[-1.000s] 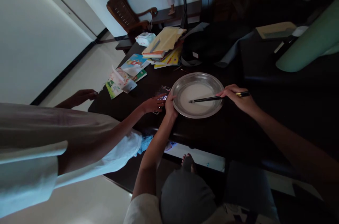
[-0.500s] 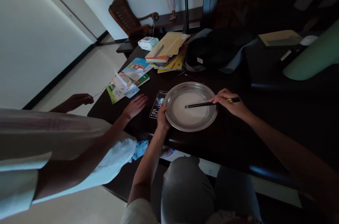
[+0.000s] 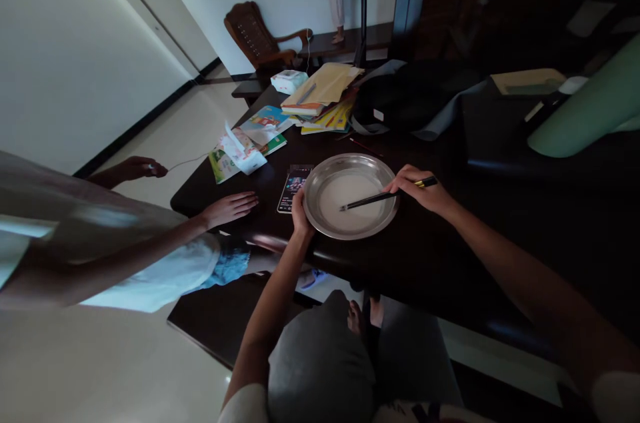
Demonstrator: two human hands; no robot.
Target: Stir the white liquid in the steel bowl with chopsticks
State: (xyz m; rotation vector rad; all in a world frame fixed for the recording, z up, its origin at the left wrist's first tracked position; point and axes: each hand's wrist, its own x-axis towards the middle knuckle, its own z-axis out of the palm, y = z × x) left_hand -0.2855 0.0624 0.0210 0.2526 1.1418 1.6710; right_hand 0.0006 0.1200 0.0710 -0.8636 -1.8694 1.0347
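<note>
Right hand: the right hand (image 3: 420,188) is closed around a pair of slender black chopsticks with gold bands (image 3: 367,200); the shafts are held aslant, pointing down and to the left.
Chopstick tips: placed over the milky white liquid (image 3: 345,184); depth of immersion cannot be told.
Left hand: the left hand (image 3: 301,215) is clasped on the left side of a round, shallow, silver metal basin (image 3: 350,163), with the underside fingers hidden from view.
Basin: located at the front of the dark, glossy counter (image 3: 410,256), near its edge; whether the base is fully seated cannot be told.
Phone: a flat black phone with a lit screen (image 3: 294,191) is positioned just left of the basin, partly covered by the left hand and rim.
Other person: one hand (image 3: 231,208) is laid on the counter, left of the phone; a thin pale cord (image 3: 187,162) is held in the other.
Spill hazard: liquid could be slopped over the low rim if the basin is tilted by an uneven left grip or pushed by the chopsticks; the phone would likely be wetted.
Drop hazard: the basin could be tipped off if pulled past the counter edge.
</note>
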